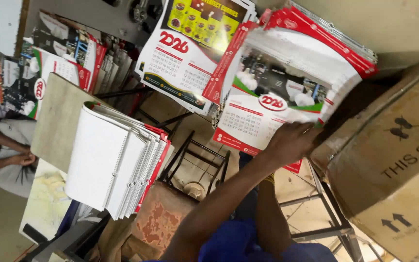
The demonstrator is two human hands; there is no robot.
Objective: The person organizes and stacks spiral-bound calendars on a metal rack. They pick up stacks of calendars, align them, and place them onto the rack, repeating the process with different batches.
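My left hand [292, 140] lies on a stack of wall calendars [267, 92] with red borders, white date grids and a photo panel. Its fingers curl over the right edge of the top calendar sheet [248, 123], which bends upward there. My right forearm [267, 213] reaches up beneath the left arm. A yellow band shows at its wrist, and the right hand itself is hidden behind the left arm and the calendar.
A large brown cardboard box [394, 160] stands close on the right. A pile of spiral-bound calendars [112, 160] lies face down at left on a grey board [56, 121]. More calendars [190, 48] spread behind. Black metal frames [200, 160] stand below. Another person's arm [3, 155] shows at far left.
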